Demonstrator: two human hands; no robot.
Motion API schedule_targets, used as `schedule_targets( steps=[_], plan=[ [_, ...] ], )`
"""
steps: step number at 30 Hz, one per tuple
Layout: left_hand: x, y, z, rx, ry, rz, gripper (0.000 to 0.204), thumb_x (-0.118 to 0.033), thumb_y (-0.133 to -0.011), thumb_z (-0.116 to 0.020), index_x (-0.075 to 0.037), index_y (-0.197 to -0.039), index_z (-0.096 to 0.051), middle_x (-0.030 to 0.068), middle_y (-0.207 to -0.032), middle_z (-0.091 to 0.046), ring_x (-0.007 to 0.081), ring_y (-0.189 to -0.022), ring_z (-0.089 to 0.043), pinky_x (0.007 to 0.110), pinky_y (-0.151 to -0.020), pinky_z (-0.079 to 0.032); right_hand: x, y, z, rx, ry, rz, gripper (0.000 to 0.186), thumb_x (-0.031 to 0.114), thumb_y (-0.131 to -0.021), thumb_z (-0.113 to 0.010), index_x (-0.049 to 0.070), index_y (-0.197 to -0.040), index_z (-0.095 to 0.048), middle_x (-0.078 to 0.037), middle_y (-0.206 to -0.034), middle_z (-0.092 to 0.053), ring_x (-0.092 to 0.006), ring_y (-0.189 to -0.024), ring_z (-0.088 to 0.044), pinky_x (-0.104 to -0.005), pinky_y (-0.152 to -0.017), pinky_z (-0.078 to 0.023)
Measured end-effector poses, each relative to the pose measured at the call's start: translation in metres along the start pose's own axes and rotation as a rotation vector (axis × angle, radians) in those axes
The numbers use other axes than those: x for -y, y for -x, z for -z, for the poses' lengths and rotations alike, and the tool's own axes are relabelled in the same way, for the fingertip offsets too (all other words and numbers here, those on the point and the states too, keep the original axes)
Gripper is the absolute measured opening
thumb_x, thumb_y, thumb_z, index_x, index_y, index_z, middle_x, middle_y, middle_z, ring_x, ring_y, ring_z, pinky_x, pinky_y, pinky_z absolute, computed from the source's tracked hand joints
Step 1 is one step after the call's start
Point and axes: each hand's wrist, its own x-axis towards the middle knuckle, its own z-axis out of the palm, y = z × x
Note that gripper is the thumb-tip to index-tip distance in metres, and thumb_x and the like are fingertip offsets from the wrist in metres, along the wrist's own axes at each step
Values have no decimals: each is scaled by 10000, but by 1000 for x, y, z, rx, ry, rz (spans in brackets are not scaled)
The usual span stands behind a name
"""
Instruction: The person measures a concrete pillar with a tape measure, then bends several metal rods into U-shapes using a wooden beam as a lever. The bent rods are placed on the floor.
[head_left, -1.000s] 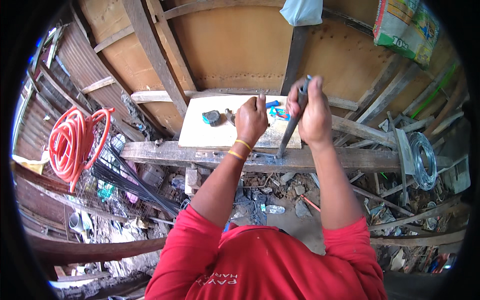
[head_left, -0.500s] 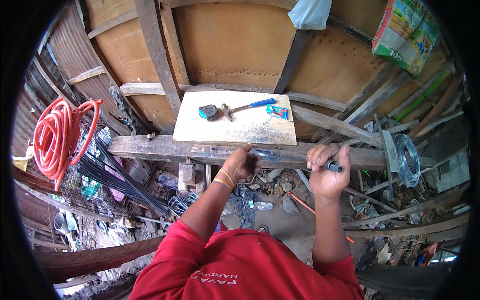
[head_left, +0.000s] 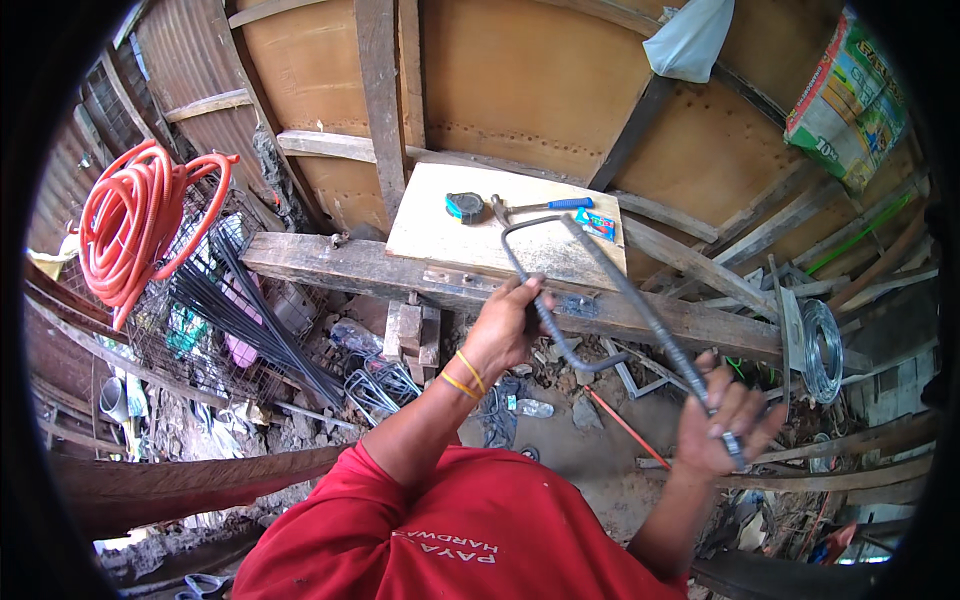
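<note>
A dark steel bar (head_left: 512, 256), bent into an open-sided frame, is raised above the wooden beam. My left hand (head_left: 508, 325) is closed round its left side. The frame's long right side looks thicker, ribbed and slightly blurred; it slopes down to my right hand (head_left: 712, 425). There my fingers curve loosely about the lower end of the bar, some of them half spread. Behind the frame, a hammer (head_left: 570, 203) with a blue handle, a tape measure (head_left: 464, 207) and a small blue packet (head_left: 597, 224) lie on a pale board (head_left: 430, 228).
The thick wooden beam (head_left: 340, 268) crosses under the board, with a metal plate (head_left: 455, 278) on it. Coiled orange hose (head_left: 125, 240) and straight dark bars (head_left: 262, 320) are at left. A wire coil (head_left: 822, 350) hangs at right. Rubble and bent bars (head_left: 385, 385) cover the ground below.
The bar has come up off the beam, and its bent shape now shows. My right hand has moved down and right and its grip has loosened. The view has shifted.
</note>
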Motion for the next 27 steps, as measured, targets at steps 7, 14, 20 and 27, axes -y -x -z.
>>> schedule_targets(
  steps=[7, 14, 20, 27],
  plan=[
    [25, -1, 133, -137, -164, 56, 231, -212, -1072, -515, -56, -1241, -527, 54, -828, -643, 179, -734, -615, 348, -629, -515, -90, 64, 31, -225, -316, -314, 452, 431, -1065, -427, 59, -1050, -685, -147, -890, -698, -269, -870, -605, -502, -1114, -361],
    [29, -1, 202, -97, -154, 256, 197, -258, -1067, -501, -109, -1161, -588, 55, -841, -668, 216, -846, -668, 406, -740, -553, -80, 130, 44, -383, -229, -1107, 533, 195, -992, -558, 48, -1483, -411, -159, -1164, -603, -221, -707, -596, -398, -677, -541],
    [-5, -84, 239, -303, 0, 145, 315, -368, -1065, -486, -88, -980, -602, 77, -872, -657, 273, -831, -666, 473, -784, -556, -95, 162, 76, -324, 201, -1426, 376, 215, -1020, -573, 73, -1365, -531, -78, -822, -602, -136, -542, -505, -299, -486, -435],
    [-29, -66, 233, -157, -65, 227, 257, -270, -1018, -467, -39, -981, -573, 102, -787, -636, 303, -707, -672, 454, -664, -590, -71, 177, 103, 24, 1129, -1239, 249, 246, -975, -680, 35, -1101, -641, 1, -759, -568, -96, -639, -507, -293, -583, -443]
  ],
)
